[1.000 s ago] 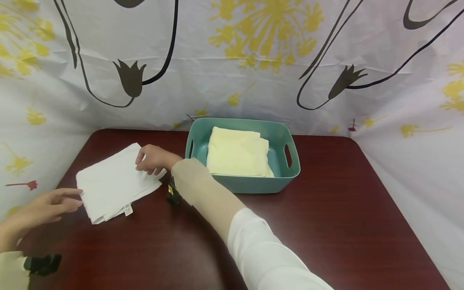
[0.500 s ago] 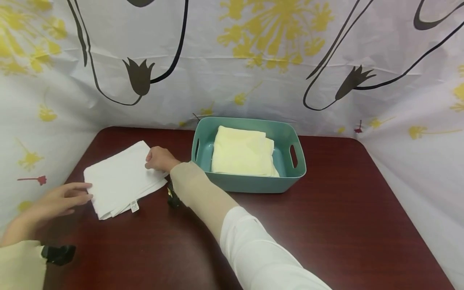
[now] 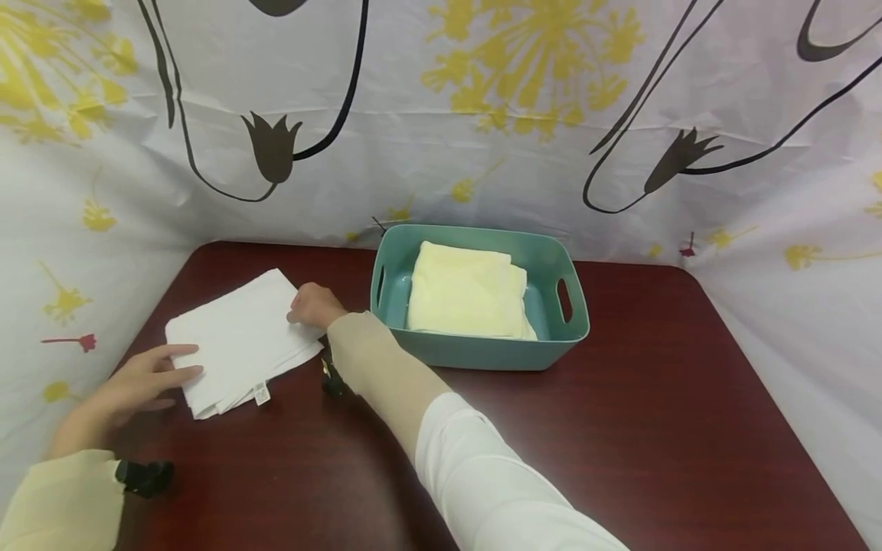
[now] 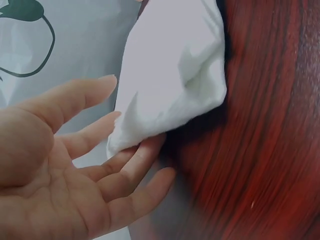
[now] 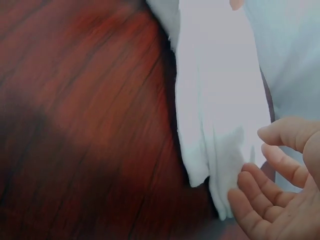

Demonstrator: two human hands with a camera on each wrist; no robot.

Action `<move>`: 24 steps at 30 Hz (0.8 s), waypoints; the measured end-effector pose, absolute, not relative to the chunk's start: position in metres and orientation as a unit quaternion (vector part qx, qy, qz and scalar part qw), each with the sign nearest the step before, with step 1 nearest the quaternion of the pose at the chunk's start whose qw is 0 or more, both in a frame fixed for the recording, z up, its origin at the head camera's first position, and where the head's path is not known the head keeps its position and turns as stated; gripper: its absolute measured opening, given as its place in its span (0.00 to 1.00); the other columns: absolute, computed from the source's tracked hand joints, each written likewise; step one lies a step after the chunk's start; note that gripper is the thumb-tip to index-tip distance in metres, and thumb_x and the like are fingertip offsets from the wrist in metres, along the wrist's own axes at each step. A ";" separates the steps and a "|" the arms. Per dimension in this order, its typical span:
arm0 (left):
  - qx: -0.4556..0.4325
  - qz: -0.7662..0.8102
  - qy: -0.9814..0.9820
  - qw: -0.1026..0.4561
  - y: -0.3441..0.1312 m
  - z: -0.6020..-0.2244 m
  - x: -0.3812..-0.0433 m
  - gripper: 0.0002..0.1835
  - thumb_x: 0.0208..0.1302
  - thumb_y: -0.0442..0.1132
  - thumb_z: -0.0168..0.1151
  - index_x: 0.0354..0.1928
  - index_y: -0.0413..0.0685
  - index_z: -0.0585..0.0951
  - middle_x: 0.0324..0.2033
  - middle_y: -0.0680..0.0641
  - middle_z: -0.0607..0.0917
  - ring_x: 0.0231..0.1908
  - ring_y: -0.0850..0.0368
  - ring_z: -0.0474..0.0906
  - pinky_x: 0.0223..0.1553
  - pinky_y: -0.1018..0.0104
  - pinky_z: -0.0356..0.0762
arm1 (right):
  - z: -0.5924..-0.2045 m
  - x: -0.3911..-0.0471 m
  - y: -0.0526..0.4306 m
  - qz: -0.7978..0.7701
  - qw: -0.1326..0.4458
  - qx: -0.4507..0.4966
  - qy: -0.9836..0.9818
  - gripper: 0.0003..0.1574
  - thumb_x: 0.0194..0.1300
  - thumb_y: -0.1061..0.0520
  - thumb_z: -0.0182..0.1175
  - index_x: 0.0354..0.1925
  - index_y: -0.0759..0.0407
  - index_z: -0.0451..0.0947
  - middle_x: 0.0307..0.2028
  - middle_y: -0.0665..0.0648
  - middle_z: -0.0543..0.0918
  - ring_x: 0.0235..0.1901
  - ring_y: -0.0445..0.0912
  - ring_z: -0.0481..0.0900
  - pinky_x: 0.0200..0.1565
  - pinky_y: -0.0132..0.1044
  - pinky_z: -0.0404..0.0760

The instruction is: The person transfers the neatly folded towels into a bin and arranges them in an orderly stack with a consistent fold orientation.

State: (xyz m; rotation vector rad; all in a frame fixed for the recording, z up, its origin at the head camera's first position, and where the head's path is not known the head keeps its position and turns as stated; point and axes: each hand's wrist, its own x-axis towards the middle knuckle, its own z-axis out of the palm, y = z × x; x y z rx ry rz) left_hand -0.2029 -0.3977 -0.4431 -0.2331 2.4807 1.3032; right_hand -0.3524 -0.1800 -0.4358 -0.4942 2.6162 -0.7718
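Note:
A folded white cloth (image 3: 241,329) lies on the left side of the table, with a small tag (image 3: 262,393) sticking out of its near edge. At its left end is my left hand (image 3: 141,379). In the left wrist view, several of its fingers reach under the cloth's edge while the thumb (image 4: 97,90) stays apart. My right hand (image 3: 315,304) is at the opposite end. The right wrist view has its loosely bent fingers (image 5: 247,192) against the cloth's edge, the thumb spread from them.
A teal basket (image 3: 482,353) with handle slots stands at the back middle of the dark red table (image 3: 620,428). Inside it lies a folded pale yellow cloth (image 3: 465,291). A patterned white curtain (image 3: 413,138) hangs behind and along the sides.
My left hand has moved right, from beside the cloth's left edge to overlapping it. The right hand stays at the cloth's right end, its fingers drawn in more. The head view has shifted slightly left.

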 end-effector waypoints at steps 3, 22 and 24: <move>-0.097 0.454 0.871 0.157 -0.394 -0.444 -0.204 0.37 0.66 0.45 0.57 0.63 0.23 0.55 0.38 0.36 0.69 0.35 0.60 0.74 0.41 0.47 0.76 | -0.438 -0.353 -0.180 -0.274 0.183 -0.166 0.930 0.07 0.59 0.54 0.63 0.36 0.55 0.79 0.29 0.46 0.78 0.28 0.39 0.74 0.29 0.28 0.71; -0.124 0.438 0.881 0.131 -0.365 -0.460 -0.210 0.38 0.62 0.38 0.61 0.61 0.22 0.51 0.54 0.20 0.58 0.44 0.36 0.70 0.44 0.44 0.74 | -0.442 -0.345 -0.155 -0.248 0.156 -0.177 0.940 0.12 0.57 0.54 0.64 0.41 0.53 0.78 0.43 0.51 0.71 0.31 0.43 0.72 0.33 0.29 0.70; -0.126 0.439 0.880 0.133 -0.363 -0.459 -0.210 0.38 0.62 0.37 0.61 0.62 0.23 0.50 0.55 0.20 0.57 0.44 0.35 0.70 0.44 0.45 0.74 | -0.443 -0.345 -0.153 -0.252 0.153 -0.180 0.938 0.11 0.56 0.55 0.65 0.40 0.53 0.78 0.42 0.50 0.74 0.34 0.43 0.73 0.34 0.29 0.70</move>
